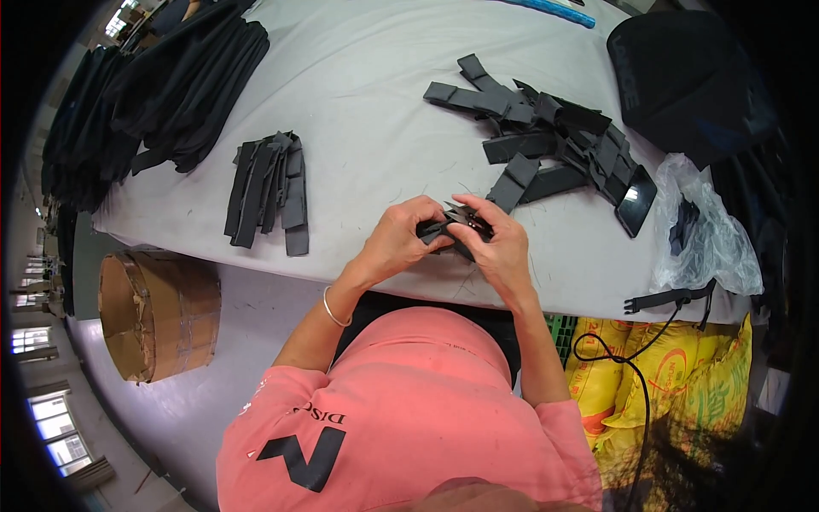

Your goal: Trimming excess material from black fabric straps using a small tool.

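Close to the table's near edge, my left hand point(397, 235) pinches a folded black fabric strip point(432, 229). My right hand point(502, 247) is closed around small dark thread snips point(461, 215), their pointed tips angled toward the left hand and touching or nearly touching the fabric. Fingers cover much of the strip. Just beyond the right hand lies a loose heap of black fabric strips point(554, 141). Off to the left, a neater bundle of similar strips point(271, 192) rests on the white tablecloth point(358, 111). Loose threads are scattered around the hands.
Piled dark garments point(188, 85) cover the far left. A phone point(636, 200), a clear plastic bag point(708, 230), a black bag point(682, 81) and a buckled strap point(670, 299) lie right. Below are a cardboard drum point(162, 316) and yellow sacks point(665, 375).
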### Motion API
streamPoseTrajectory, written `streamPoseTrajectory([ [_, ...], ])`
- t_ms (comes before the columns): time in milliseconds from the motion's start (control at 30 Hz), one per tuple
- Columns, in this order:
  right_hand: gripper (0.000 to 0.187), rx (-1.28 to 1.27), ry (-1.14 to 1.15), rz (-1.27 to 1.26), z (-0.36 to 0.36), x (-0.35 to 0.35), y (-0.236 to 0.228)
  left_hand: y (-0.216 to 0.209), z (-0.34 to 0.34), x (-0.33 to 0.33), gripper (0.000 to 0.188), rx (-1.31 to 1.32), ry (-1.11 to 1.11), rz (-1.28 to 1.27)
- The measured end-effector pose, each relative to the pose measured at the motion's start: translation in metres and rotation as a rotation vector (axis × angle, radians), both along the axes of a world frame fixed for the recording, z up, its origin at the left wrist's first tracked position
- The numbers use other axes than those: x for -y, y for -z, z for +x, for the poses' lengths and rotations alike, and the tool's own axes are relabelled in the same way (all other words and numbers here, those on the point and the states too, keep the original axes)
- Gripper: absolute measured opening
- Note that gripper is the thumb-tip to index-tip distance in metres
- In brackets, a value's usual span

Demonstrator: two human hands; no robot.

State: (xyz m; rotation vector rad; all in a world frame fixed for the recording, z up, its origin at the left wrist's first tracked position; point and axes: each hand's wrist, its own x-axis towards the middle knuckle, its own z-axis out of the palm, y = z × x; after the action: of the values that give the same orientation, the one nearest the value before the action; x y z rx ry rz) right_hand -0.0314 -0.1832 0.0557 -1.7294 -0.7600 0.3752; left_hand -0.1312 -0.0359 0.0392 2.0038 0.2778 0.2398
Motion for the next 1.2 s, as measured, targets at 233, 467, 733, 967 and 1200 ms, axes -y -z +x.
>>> streamPoseTrajectory([
  [233, 0.017, 0.179, -0.04, -0.168, 0.003, -0.006, 0.02, -0.009, 0.002, 0.01, 0.023, 0.221, -0.173, 0.671],
  [467, 0.009, -0.519, -0.111, 0.144, 0.012, -0.01, 0.032, 0.013, 0.007, 0.015, 0.025, 0.295, -0.192, 0.445],
  [733, 0.007, -0.834, -0.021, 0.191, 0.012, -0.004, 0.046, 0.039, 0.007, 0.028, 0.027, 0.321, -0.192, 0.293],
  [967, 0.007, -0.897, -0.024, 0.249, 0.012, -0.003, 0.033, 0.036, 0.008, 0.026, 0.027, 0.458, -0.203, 0.381],
  [1200, 0.029, -0.326, 0.028, 0.081, 0.015, 0.006, 0.018, 0.038, 0.005, 0.022, 0.028, 0.486, -0.304, 0.34],
])
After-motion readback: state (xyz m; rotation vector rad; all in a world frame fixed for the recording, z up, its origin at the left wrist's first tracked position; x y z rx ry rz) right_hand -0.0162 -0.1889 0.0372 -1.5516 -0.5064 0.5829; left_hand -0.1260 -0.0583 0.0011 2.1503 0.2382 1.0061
